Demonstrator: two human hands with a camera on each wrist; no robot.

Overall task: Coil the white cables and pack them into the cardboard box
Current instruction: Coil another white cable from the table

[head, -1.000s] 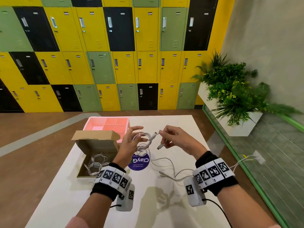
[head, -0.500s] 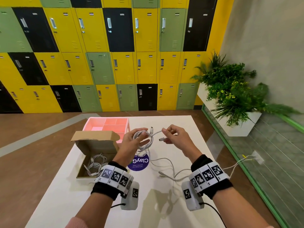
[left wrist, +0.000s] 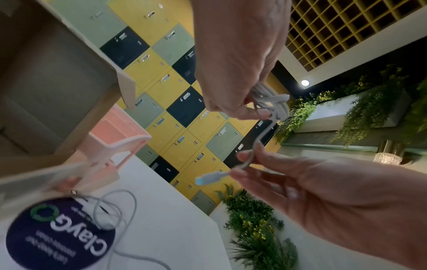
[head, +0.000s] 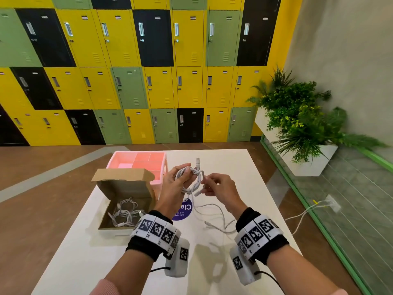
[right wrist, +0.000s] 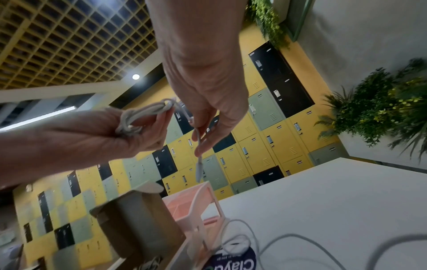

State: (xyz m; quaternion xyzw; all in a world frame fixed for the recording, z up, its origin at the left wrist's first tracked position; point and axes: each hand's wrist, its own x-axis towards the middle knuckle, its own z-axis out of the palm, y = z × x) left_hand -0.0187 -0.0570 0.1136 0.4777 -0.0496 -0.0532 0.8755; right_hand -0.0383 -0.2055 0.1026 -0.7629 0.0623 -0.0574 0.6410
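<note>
1. The left hand (head: 173, 188) was raised above the desk (head: 244, 167), its grip closed round a white cable (head: 192, 177) wound into several round loops.
2. The loops were thin, smooth and bundled tightly together; 1 connector end stood upright above the bundle.
3. The right hand (head: 219, 189) was just beside the coil, its fingers (left wrist: 248, 160) pinching the free tail of that cable near the second connector (left wrist: 211, 178), which pointed away from the hand.
4. The tail passed once round the bundle, forming a knot-like wrap at the top of the loops.
5. The cardboard box (head: 127, 194) sat open on the desk to the left of the hands, lid flap tilted back. Several coiled white cables (head: 127, 213) lay inside it.
6. A loose white cable (head: 214, 220) lay uncoiled on the desk under the hands, partly across a round purple sticker (head: 184, 211).
7. A pink compartment tray (head: 140, 162) stood directly behind the box.
</note>
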